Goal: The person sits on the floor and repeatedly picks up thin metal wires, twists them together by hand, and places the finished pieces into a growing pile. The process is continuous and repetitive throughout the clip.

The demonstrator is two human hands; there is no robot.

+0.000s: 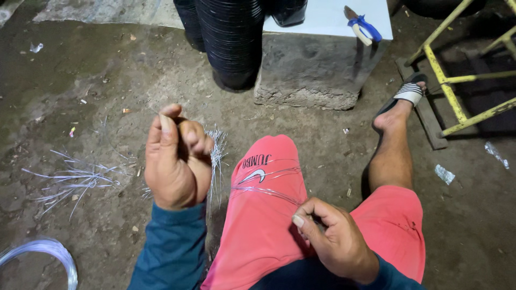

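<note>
Sitting over a bare dirt floor [107, 80], littered with cut wire scraps [75, 180]. A concrete block [312, 70] is serving as the table, its white top [322, 16] carrying blue-handled pliers [363, 26]. Stacks of black pots [231, 43] are standing against it, nested one in another; contents not visible. A yellow metal frame [446, 80] is standing at right. A wire coil [48, 252] is lying lower left. The left hand [174, 158] is clenching a bundle of thin wires [216, 156]. The right hand [333, 236] is pinching strands [269, 185] stretched across the red shorts [263, 215].
</note>
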